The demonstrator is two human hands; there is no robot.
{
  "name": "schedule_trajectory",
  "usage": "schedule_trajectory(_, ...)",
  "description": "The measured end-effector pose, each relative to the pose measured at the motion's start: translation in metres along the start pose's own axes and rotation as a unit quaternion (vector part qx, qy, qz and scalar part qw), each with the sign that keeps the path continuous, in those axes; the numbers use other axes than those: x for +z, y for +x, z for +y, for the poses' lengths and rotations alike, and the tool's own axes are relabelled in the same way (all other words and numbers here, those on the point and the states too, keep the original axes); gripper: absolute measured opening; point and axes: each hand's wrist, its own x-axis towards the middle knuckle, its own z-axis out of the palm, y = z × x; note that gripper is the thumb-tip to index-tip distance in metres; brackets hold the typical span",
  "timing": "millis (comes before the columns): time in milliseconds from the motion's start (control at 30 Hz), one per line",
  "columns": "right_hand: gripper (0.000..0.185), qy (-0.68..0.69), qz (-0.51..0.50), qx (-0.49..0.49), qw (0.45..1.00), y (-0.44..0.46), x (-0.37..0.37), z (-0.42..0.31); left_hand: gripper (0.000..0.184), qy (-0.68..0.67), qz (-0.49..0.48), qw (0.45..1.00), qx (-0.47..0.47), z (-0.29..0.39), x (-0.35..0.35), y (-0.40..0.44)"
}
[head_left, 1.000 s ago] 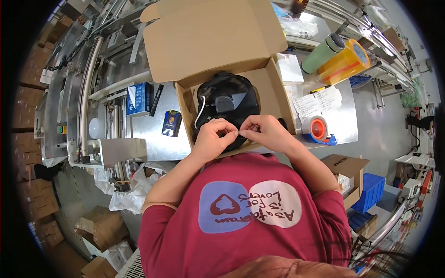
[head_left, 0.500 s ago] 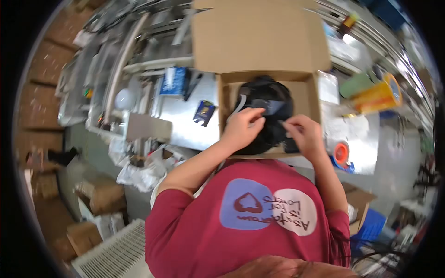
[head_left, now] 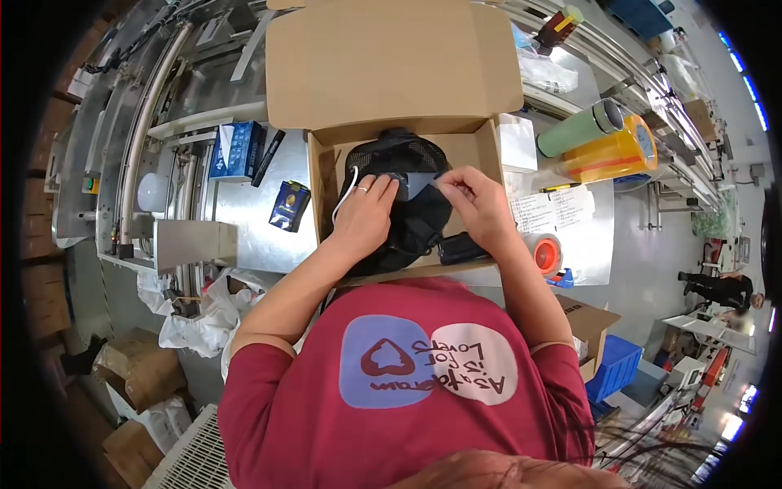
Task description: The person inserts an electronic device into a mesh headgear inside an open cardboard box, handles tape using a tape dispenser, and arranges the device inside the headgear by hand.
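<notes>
An open cardboard box stands in front of me with its lid folded back. Inside lies a black mesh item, with a white cord along its left side. My left hand lies on the item, fingers bent and close together; what is under them is hidden. At the item's right part, my right hand pinches the edge of a dark flap between thumb and index finger. A black object rests in the box's near right corner.
Left of the box are a blue box, a black marker and a dark blue packet. To its right are a green bottle, a yellow tape roll, papers and a red-cored tape roll.
My hands were together at the item's near edge, then parted. Both have moved further into the box, the left onto the item, the right up to the flap, which now stands raised.
</notes>
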Motion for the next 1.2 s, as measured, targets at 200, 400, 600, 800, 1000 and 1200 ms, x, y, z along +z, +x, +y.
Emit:
schedule_trajectory(200,0.012,0.011,-0.025,0.059,0.998,0.026,0.031,0.042,0.053,0.015,-0.031,0.999,-0.018,0.003,-0.002,0.005)
schedule_trajectory(400,0.012,0.02,-0.018,0.059,0.998,0.036,0.038,0.062,0.052,0.027,-0.043,0.998,-0.035,0.006,-0.002,0.008)
schedule_trajectory(600,0.014,0.004,-0.088,0.066,0.994,0.045,0.038,0.06,0.051,0.035,-0.036,0.998,-0.039,0.008,-0.001,0.008)
schedule_trajectory(800,0.017,-0.026,-0.144,0.075,0.986,0.06,0.048,0.063,0.052,0.033,-0.032,0.998,-0.05,0.008,0.0,0.008)
schedule_trajectory(1000,0.019,-0.014,-0.16,0.097,0.982,0.077,0.051,0.076,0.054,0.038,-0.018,0.998,-0.054,0.009,0.003,0.007)
schedule_trajectory(1200,0.018,-0.047,-0.178,0.144,0.972,0.083,0.051,0.061,0.055,0.036,-0.016,0.997,-0.062,0.009,0.004,0.008)
